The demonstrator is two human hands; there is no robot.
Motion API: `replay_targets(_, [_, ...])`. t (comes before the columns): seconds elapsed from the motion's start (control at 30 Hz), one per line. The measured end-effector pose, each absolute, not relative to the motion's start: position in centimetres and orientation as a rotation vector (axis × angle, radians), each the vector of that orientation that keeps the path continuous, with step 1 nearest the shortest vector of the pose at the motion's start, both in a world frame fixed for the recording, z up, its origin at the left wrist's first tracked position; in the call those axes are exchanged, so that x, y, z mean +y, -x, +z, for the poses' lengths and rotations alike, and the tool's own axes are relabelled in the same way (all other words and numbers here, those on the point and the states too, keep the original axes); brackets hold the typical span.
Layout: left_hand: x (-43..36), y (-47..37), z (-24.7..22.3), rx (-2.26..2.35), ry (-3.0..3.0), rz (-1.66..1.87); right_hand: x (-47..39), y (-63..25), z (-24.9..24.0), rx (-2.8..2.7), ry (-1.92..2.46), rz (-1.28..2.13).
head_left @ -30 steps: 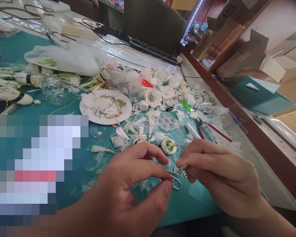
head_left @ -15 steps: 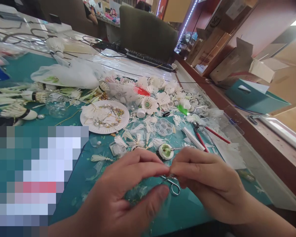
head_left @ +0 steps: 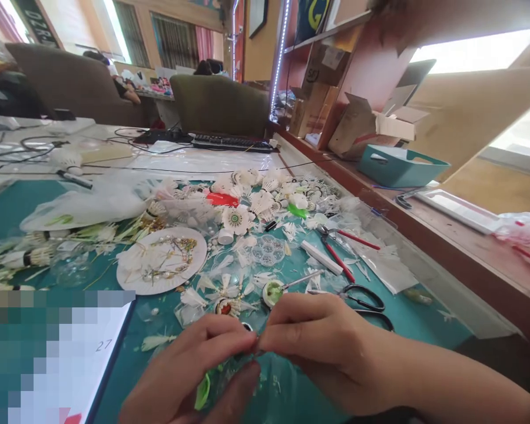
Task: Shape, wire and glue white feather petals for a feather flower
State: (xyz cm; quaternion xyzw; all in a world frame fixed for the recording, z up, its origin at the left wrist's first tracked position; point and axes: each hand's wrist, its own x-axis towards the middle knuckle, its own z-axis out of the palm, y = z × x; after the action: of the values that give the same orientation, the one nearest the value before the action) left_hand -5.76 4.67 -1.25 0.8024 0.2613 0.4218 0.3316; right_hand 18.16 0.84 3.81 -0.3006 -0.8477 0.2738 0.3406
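Worktop (head_left: 424, 327) cluttered. Lower centre: right hand (head_left: 320, 341) pinching a tiny piece (head_left: 257, 350), can't identify; left hand (head_left: 189, 365) narrow at it, can't tell if gripping. Slack pinch could lose it among scraps (head_left: 226, 284). Beyond, a bump could tip white pot (head_left: 271, 293).

- Left hand (head_left: 188, 374) is touching right hand (head_left: 324, 347) at the fingertips; anything between them is appearing too small to identify.
- Pot (head_left: 272, 292) is standing just beyond right hand, a rod (head_left: 301, 279) reaching into it.
- Scissors (head_left: 347, 292) are lying partly behind right hand; pliers (head_left: 340, 261) are lying beyond.
- Plate (head_left: 135, 284) is holding fine pieces (head_left: 176, 258).
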Motion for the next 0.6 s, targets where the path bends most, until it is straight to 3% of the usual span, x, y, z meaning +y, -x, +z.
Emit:
replay_targets(0.1, [5.9,6.4,-1.7,0.516,-2.306,1.007,0.7,-17.9,3.8,-2.156,0.775,0.732])
replay_targets(0.23, [5.9,6.4,-2.1,0.433,-2.45,1.208,0.6,-17.5,3.9,-2.114,0.777,0.769])
replay_targets(0.6, [6.8,7.5,-3.2,0.557,-2.586,1.242,0.1,-16.9,3.8,-2.1,0.835,0.739])
